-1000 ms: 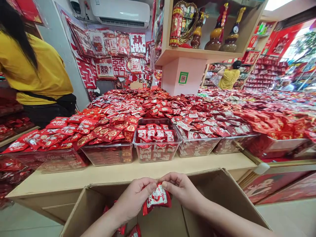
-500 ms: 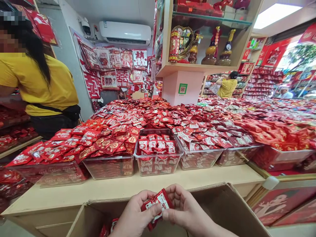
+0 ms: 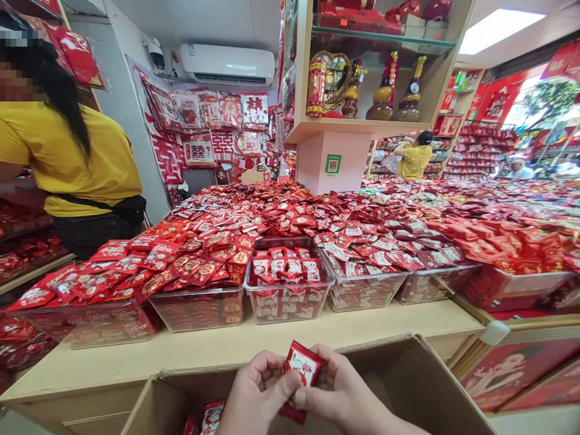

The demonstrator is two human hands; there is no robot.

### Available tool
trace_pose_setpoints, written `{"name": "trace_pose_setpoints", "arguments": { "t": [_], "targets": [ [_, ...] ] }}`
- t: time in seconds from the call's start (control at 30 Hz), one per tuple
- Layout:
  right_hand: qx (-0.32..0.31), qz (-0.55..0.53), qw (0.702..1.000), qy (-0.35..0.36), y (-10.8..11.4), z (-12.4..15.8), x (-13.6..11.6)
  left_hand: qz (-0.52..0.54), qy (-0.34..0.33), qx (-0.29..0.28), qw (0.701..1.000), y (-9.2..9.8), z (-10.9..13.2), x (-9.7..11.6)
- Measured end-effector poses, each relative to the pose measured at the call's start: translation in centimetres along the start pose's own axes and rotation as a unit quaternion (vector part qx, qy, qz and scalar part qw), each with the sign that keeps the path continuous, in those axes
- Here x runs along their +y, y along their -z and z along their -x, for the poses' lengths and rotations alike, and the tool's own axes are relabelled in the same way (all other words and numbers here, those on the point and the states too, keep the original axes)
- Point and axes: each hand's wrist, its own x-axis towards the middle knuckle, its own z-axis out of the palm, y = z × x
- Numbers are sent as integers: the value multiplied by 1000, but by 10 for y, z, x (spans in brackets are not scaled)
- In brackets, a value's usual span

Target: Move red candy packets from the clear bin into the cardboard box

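Observation:
Between my two hands is a small red and white candy packet (image 3: pixel 302 365), held over an open cardboard box (image 3: pixel 385 380). My left hand (image 3: pixel 260 386) grips its left side, thumb across the front. My right hand (image 3: pixel 338 383) pinches the lower right side, thumb tip near the left thumb. Both hands are closed on the packet, and the fingers behind it are partly hidden. Inside the box, left of my wrists, a few similar packets (image 3: pixel 212 417) show. Straight ahead on the counter stands a clear bin (image 3: pixel 290 302) of red and white packets, filled lower than its neighbours.
More clear bins (image 3: pixel 197 311) heaped with red packets line the counter (image 3: pixel 203 347). A display cabinet (image 3: pixel 335 128) with bottles overhangs the heap. A person in a yellow shirt (image 3: pixel 86 163) stands at the left; another yellow-shirted person (image 3: pixel 414 160) is far right. A framed panel (image 3: pixel 521 374) leans at right.
The packet has been turned more upright in my fingers and shifted slightly right. My left hand has moved a little right, uncovering more of the packets in the box.

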Motion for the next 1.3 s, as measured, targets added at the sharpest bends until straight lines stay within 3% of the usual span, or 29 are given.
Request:
{"name": "trace_pose_setpoints", "arguments": {
  "t": [0.13, 0.4, 0.6, 0.73, 0.83, 0.9, 0.97, 1.03, 1.1, 1.2, 1.3],
  "targets": [
    [12, 3, 1000, 5, 4, -3, -9, -1, 29, -13, 999, 3, -3, 10],
    [-23, 109, 993, 47, 9, -3, -5, -51, 1, -71, 996, 0, -3, 14],
    [-25, 68, 997, 40, 8, -4, -3, -29, 8, -48, 998, -1, -4, 13],
    [-22, 96, 994, 40, 8, -4, -3, -52, 8, -52, 997, -1, -3, 8],
    [-28, 135, 988, 70, 15, -5, -17, -98, 1, -56, 994, 6, -5, 15],
    [-8, 205, 971, 123, 22, -7, -39, -205, -57, -28, 977, 12, -11, 32],
    [45, 337, 922, 187, 31, -13, -71, -364, -175, 1, 915, 15, -25, 56],
    [105, 495, 831, 231, 39, -26, -104, -501, -292, -15, 815, 13, -48, 81],
    [120, 629, 729, 241, 43, -43, -131, -612, -309, -39, 727, 6, -76, 99],
    [96, 768, 601, 197, 43, -74, -153, -672, -251, -55, 695, -6, -115, 108],
    [74, 816, 554, 150, 41, -100, -154, -706, -175, -83, 681, -12, -138, 106]
  ]
}}
